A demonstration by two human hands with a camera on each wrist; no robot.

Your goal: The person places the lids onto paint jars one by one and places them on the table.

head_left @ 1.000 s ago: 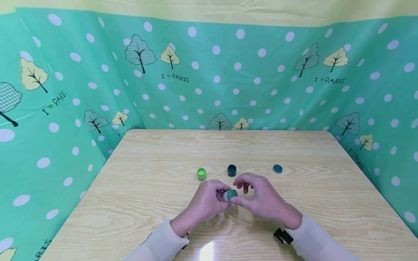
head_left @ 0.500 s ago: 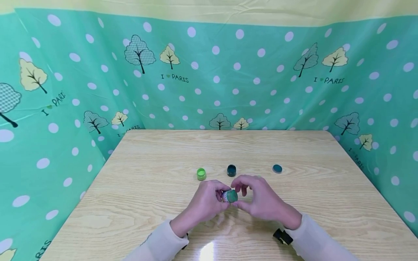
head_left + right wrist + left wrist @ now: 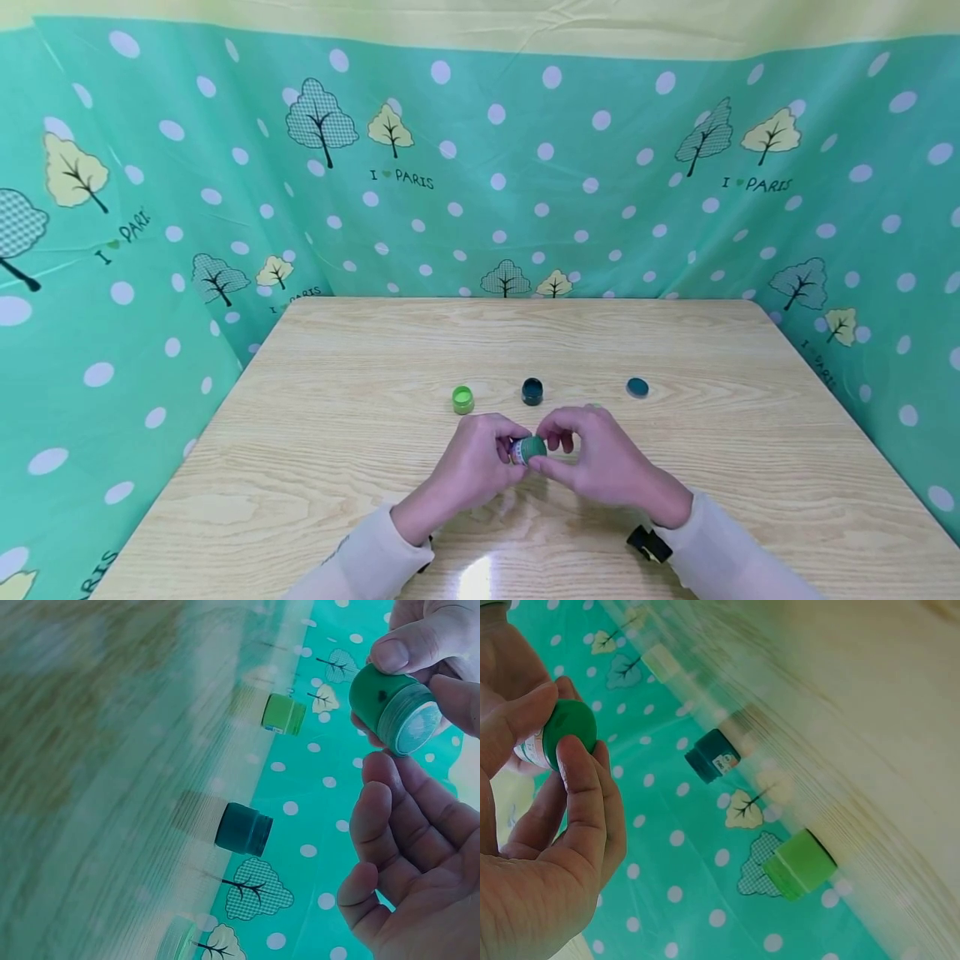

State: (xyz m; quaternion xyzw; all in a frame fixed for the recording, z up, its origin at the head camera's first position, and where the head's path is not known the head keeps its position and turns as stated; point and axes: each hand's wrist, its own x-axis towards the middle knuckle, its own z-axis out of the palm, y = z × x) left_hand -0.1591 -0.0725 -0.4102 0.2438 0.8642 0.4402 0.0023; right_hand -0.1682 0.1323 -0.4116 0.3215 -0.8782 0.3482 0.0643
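A small green pot (image 3: 528,450) with a white label is held just above the wooden table (image 3: 360,467), near its front middle. My left hand (image 3: 504,448) grips the pot's body from the left. From the right, my right hand (image 3: 553,450) pinches its green cap end between thumb and fingers. The left wrist view shows the green pot (image 3: 566,735) between my left thumb and fingers (image 3: 581,787). Seen from the right wrist, the pot (image 3: 390,709) lies sideways with its labelled base facing the camera and fingertips (image 3: 409,645) on it.
Just beyond the hands stand a light green pot (image 3: 462,400) and a dark teal pot (image 3: 532,391). A loose teal lid (image 3: 637,387) lies further right. Green polka-dot cloth (image 3: 480,167) walls the table at the back and both sides.
My right hand's fingers have curled down closer round the pot's cap end. The left hand and the pots on the table have stayed put.
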